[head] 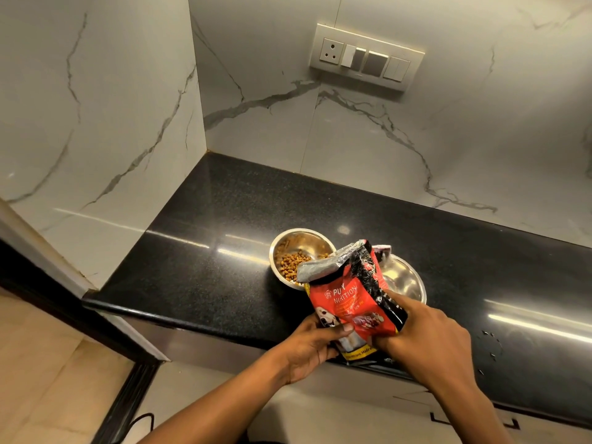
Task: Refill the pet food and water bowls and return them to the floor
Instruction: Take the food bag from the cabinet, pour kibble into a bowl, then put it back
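1. Food bag (pixel 349 302) was the item in play: a red and black pouch, held above the front edge of the counter (pixel 198 251), torn silver mouth tipped up and left so it hung at the near rim of the food bowl (pixel 298 254). I read that tilt as a pour angle, aimed to keep kibble from missing the rim.
2. Food bowl was steel, on the counter, holding a shallow layer of brown kibble (pixel 290 262) banked to its near-left side. Looked only part full to me; can't say if pouring was starting, pausing or ending, and I saw no kibble falling.
3. Second bowl (pixel 405 283), also steel, sat just beside the first on its right, mostly hidden behind the bag. It looked empty or near it; I couldn't tell if it held water. I judged it the water bowl, not yet filled.
4. Left hand (pixel 315 342) was clenched on the bag's lower left corner, thumb across the printed front. Likely the pivot for tipping.
5. Right hand (pixel 426 331) grasped the bag's lower right side, fingers tucked out of sight at the back. Likely steering and squeezing the flow.
6. Both bowls were up on the counter, near its front, within easy reach; neither was back on the floor yet.
7. Marble-look wall (pixel 352 139) behind carried a switch plate (pixel 365 57), well clear of the bowls.
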{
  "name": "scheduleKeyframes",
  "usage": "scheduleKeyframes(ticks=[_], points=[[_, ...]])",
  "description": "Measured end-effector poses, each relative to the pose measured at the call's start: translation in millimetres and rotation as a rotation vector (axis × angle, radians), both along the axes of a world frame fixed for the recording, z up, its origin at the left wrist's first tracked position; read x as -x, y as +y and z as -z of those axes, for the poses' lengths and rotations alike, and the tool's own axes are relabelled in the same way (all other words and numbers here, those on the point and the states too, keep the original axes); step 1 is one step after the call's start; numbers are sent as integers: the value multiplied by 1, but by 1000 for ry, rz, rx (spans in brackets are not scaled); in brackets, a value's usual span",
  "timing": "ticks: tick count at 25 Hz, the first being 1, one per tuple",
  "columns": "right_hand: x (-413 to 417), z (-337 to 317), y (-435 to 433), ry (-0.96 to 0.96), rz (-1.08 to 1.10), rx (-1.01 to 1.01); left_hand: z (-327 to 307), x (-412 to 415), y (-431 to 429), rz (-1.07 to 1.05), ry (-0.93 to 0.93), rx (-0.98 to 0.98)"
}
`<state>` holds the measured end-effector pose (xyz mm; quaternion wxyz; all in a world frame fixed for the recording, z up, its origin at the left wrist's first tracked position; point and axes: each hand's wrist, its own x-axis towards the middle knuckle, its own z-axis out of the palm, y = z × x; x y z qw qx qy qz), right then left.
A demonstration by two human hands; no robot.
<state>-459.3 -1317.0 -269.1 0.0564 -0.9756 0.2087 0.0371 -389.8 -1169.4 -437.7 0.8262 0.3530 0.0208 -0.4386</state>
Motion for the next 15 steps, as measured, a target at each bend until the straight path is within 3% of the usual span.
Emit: scheduleKeyframes(ticks=[15], points=[[7,26,-26,-108,-26,-74,-6,0,-7,16,-55,-53]])
